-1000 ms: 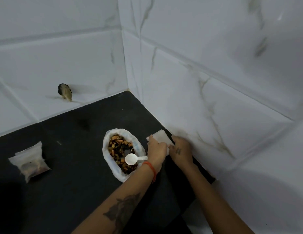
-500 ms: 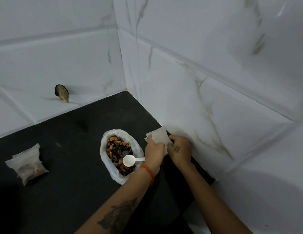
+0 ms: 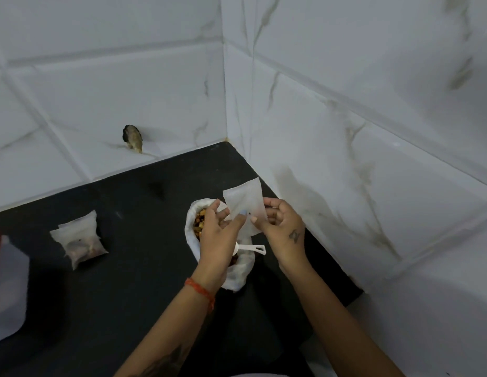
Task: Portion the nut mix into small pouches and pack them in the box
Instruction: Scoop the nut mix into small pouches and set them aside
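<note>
An empty translucent pouch (image 3: 243, 198) is held upright above the counter, pinched between my left hand (image 3: 219, 236) and my right hand (image 3: 284, 227). Beneath my left hand lies the open white bag of nut mix (image 3: 237, 273), its brown nuts (image 3: 199, 230) partly hidden. A white plastic spoon (image 3: 252, 248) rests across the bag, its bowl covered by my left hand. A filled pouch (image 3: 80, 240) lies on the black counter (image 3: 122, 281) to the left. The edge of a clear box (image 3: 7, 289) with a red part shows at the far left.
White marble-patterned tile walls (image 3: 345, 131) meet in a corner just behind the bag. A dark hole or fitting (image 3: 133, 137) is in the left wall. The counter's right edge (image 3: 353, 295) drops off near my right forearm.
Both hands have lifted the empty pouch off the counter by the wall and now hold it upright over the nut bag. The view shifted, bringing the box edge into sight.
</note>
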### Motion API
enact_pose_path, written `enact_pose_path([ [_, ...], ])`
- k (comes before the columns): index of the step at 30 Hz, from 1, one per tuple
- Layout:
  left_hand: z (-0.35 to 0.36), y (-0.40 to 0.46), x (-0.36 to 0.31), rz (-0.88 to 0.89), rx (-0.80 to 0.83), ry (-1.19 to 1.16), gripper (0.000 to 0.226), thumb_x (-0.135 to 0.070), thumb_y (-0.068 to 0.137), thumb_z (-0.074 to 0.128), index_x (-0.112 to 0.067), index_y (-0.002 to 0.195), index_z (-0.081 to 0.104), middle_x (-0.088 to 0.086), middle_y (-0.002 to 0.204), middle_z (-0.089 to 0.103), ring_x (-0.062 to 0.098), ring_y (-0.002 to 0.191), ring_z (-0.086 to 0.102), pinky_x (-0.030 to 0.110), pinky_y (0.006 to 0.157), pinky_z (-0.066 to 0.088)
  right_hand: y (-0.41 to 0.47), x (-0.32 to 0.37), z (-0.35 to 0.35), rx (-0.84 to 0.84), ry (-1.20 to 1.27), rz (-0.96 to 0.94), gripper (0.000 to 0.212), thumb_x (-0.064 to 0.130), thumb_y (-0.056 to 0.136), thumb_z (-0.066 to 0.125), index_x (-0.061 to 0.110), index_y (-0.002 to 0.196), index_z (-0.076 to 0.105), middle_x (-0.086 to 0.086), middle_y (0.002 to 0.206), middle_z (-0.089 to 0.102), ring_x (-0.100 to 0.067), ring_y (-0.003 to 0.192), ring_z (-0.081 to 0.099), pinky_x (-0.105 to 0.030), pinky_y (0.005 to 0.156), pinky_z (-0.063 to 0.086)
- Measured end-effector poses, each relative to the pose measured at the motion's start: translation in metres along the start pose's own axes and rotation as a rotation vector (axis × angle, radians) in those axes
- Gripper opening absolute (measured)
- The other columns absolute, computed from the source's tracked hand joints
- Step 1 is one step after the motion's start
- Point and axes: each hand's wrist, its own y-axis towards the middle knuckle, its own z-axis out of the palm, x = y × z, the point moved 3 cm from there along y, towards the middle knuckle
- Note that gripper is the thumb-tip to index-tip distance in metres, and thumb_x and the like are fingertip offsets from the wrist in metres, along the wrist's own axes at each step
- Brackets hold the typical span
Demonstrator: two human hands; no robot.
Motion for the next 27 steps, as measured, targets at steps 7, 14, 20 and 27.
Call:
enact_pose_path([
  [7,-0.035,-0.009,0.009,0.004,-0.014,0.204,0.081,-0.061,0.065,0.075,-0.021,0.129,0.048,-0.006,0.124,0.059,0.01,0.111,0.057,0.031,0.093,0.049,-0.025,-0.01,0.039,0.174,-0.183,-0.062,0.015,0.019,0.08,0.074,0.026,0.087,0.062,0.01,0.081,0.069,-0.002,0.078,0.066,-0.019,0.071,0.055],
  [14,-0.052,-0.012,0.011,-0.015,0.023,0.143,0.07,-0.056,0.064,0.075,-0.025,0.123,0.055,-0.003,0.115,0.066,0.01,0.105,0.064,0.037,0.094,0.053,-0.034,-0.008,0.058,0.364,-0.298,-0.122,0.012,0.013,0.081,0.071,0.011,0.092,0.068,0.004,0.08,0.07,-0.002,0.075,0.065,-0.015,0.074,0.052],
  [20,-0.074,-0.015,0.009,0.091,0.04,0.167,0.071,-0.044,0.064,0.081,-0.037,0.125,0.045,-0.013,0.122,0.057,0.005,0.114,0.054,0.03,0.097,0.047,-0.023,0.013,0.046,0.429,0.191,0.158,0.024,0.004,0.087,0.056,0.012,0.104,0.071,-0.004,0.096,0.074,-0.017,0.092,0.069,-0.028,0.083,0.055],
  [27,-0.082,-0.022,0.005,0.222,0.106,0.225,0.07,-0.036,0.059,0.08,-0.051,0.116,0.042,-0.022,0.123,0.052,-0.003,0.118,0.05,0.012,0.084,0.045,-0.02,0.036,0.062,0.524,0.083,0.22,0.018,0.018,0.082,0.072,0.017,0.1,0.069,-0.009,0.095,0.071,-0.017,0.082,0.068,-0.031,0.069,0.059],
])
